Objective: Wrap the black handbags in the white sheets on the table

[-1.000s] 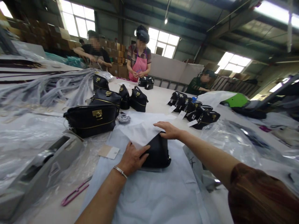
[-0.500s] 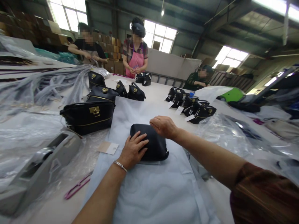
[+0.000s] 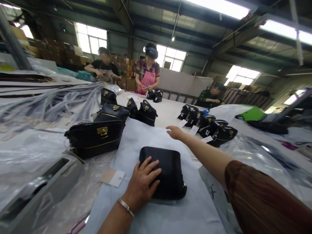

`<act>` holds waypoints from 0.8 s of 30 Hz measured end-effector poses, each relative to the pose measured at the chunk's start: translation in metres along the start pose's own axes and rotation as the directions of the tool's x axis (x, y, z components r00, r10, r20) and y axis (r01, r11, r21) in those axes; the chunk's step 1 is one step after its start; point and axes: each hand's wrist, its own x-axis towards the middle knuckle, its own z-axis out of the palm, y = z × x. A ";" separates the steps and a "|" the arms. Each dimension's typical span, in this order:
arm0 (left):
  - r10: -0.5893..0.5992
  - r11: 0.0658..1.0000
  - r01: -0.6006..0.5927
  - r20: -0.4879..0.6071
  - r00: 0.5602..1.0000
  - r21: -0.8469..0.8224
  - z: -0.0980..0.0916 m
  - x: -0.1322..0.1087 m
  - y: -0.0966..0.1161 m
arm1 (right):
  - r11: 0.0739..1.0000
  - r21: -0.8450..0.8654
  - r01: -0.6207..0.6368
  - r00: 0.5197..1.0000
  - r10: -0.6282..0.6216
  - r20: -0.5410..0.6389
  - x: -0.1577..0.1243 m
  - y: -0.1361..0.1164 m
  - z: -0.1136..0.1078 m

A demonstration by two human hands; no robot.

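Note:
A black handbag (image 3: 169, 169) lies on a pale blue-white cloth (image 3: 156, 131), its smooth side up and metal fittings at its lower right corner. My left hand (image 3: 143, 182), with a silver bangle at the wrist, rests on the bag's left part, fingers spread. Beyond the bag's far edge, apart from it, my right hand (image 3: 175, 132) is held above the cloth. Its fingers are curled together; whatever may be between them is too small to make out. A beige-and-white tag (image 3: 113, 177) lies left of the bag.
At left stand a large black handbag (image 3: 95, 138) with a gold clasp and a grey tape dispenser (image 3: 46, 191). Pink-handled snips (image 3: 79, 224) lie near the front. Tagged black bags (image 3: 207, 125) stand at right beside clear plastic (image 3: 251, 159). Several people work across the table.
My right hand has moved off the bag's upper right edge, away beyond it. My left hand stays on the bag. The head view has tilted up, so everything sits lower.

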 end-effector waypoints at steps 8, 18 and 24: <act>0.027 0.998 -0.027 -0.010 1.000 0.054 0.003 -0.001 -0.005 | 0.999 0.030 0.013 0.995 -0.016 0.095 0.101 -0.018 0.054; 0.022 0.998 -0.022 -0.008 1.000 0.066 0.002 0.000 -0.003 | 0.999 0.027 0.019 0.994 -0.022 0.109 0.095 -0.003 0.050; 0.044 0.994 -0.042 -0.009 0.999 0.097 0.003 0.000 -0.005 | 1.000 0.016 0.003 0.994 -0.005 0.111 0.096 -0.003 0.063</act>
